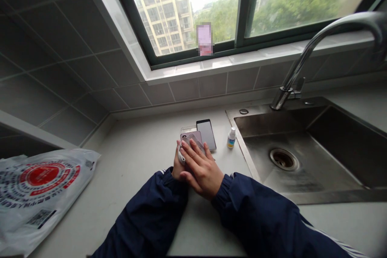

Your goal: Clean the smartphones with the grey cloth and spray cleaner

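Note:
My left hand (pixel 177 162) is wrapped round the side of a smartphone (pixel 197 134) with a pinkish back, held above the counter. A dark camera spot shows near its top corner. Across the phone's back lies a grey cloth (pixel 191 138), and a pale fold of it hangs over the left side. My right hand (pixel 202 169) presses the cloth flat against the phone, covering most of both. Just beyond, a second phone (pixel 207 135) with a black edge and a grey face rests on the counter, beside a clear case (pixel 188 128) partly hidden by the held phone.
A small white bottle (pixel 231 138) with a blue and yellow label stands between the phones and the steel sink (pixel 250 161). Over the sink arches a chrome faucet (pixel 305 54). At the left lies a printed white plastic bag (pixel 65 205) on the pale counter (pixel 136 145).

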Demonstrator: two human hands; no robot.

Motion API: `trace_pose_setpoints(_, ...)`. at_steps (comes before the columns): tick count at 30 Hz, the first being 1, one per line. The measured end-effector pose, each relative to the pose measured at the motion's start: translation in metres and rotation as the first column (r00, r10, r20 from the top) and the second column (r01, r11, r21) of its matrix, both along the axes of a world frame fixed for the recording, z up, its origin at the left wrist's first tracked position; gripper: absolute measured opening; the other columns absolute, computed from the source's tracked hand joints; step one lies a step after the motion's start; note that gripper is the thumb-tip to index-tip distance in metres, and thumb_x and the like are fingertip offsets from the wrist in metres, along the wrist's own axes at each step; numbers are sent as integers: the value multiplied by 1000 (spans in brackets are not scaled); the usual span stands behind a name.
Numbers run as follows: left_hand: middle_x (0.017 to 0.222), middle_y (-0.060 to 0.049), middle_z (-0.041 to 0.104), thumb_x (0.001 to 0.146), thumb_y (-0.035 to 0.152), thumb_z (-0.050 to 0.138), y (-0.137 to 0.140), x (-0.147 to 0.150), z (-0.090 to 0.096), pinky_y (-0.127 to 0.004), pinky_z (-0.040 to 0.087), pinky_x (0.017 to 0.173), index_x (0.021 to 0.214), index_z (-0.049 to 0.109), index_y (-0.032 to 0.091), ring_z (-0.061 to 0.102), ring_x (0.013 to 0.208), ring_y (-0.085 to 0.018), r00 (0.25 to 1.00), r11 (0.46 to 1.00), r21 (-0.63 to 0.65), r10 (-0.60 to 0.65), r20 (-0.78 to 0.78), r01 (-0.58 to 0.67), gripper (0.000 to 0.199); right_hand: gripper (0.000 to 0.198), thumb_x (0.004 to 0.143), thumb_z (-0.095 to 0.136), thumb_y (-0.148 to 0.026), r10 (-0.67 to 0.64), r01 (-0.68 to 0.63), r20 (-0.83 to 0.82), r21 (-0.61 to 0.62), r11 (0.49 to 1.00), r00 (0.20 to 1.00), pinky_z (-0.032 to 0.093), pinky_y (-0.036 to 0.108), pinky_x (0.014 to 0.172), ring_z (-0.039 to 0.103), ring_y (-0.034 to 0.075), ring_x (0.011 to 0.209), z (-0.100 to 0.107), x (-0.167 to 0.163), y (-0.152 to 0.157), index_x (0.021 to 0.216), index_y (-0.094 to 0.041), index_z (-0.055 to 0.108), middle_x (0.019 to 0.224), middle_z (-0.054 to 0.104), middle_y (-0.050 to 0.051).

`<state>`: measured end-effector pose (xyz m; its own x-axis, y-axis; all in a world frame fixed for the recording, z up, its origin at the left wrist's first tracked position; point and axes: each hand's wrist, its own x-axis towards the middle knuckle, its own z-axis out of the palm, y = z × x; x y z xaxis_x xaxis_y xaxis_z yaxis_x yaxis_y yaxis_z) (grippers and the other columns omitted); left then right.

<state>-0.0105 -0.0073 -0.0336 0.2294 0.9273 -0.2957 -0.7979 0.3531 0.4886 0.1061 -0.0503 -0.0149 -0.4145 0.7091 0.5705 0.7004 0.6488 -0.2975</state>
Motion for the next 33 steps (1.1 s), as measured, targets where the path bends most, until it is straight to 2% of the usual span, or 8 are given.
trace_pose_setpoints(4,100,-14,75,88,65,51,7,-4,22,-46,48,104,112,70,14,70,105,-31,997,998,-59,-41,-69,37,60,55,101,45,-36,53,-52,28,-21,998,998,6,57,123,14,28,153,-2,-2,-1,151,-15,40,161,30,9)
trace_pose_setpoints(7,80,-17,71,85,80,35,14,-9,32,-50,53,95,96,69,9,70,96,-35,991,996,-19,-86,-102,84,79,53,101,45,-37,87,-86,35,-43,995,996,4,56,124,18,26,152,-4,-2,-1,149,-17,43,159,35,8)
trace_pose_setpoints(12,78,-14,64,81,85,20,22,-18,35,-48,56,81,89,67,11,68,78,-30,997,995,95,20,-73,-13,88,51,102,43,-40,129,-125,48,-70,990,991,-5,55,123,21,25,152,-5,-4,-3,148,-19,44,159,36,6)
trace_pose_setpoints(16,80,-13,65,85,82,15,23,-19,38,-40,56,71,88,67,12,66,70,-25,985,987,98,134,-105,-124,87,51,102,44,-37,80,-77,36,-72,994,996,-4,56,123,21,25,152,-5,-4,-5,149,-19,43,159,36,7)
trace_pose_setpoints(20,79,-13,68,92,73,20,21,-9,42,-39,56,82,91,69,11,69,81,-26,964,971,39,239,-117,-236,78,56,100,44,-36,4,-2,25,-81,997,1000,-1,54,123,18,25,152,-6,-5,-4,152,-16,38,161,28,9)
trace_pose_setpoints(23,85,-12,72,96,65,30,16,1,42,-42,51,98,96,70,13,69,101,-29,974,976,-42,209,-87,-213,66,61,100,44,-36,-41,44,29,-84,996,999,5,54,123,14,26,153,-6,-5,-2,154,-11,32,163,21,12)
trace_pose_setpoints(28,116,-13,72,98,60,31,2,11,35,-42,26,121,114,69,14,50,135,-26,999,999,-22,38,15,-38,62,69,100,43,-37,-104,103,-22,-40,994,994,15,57,121,5,30,154,-7,-2,2,158,-7,19,165,14,16)
trace_pose_setpoints(33,135,-9,64,100,59,23,-2,13,29,-38,4,125,121,68,17,24,151,-19,992,993,35,-116,52,114,65,74,100,42,-39,-99,99,-57,5,995,993,16,59,121,3,33,153,-8,0,4,159,-9,11,165,10,16)
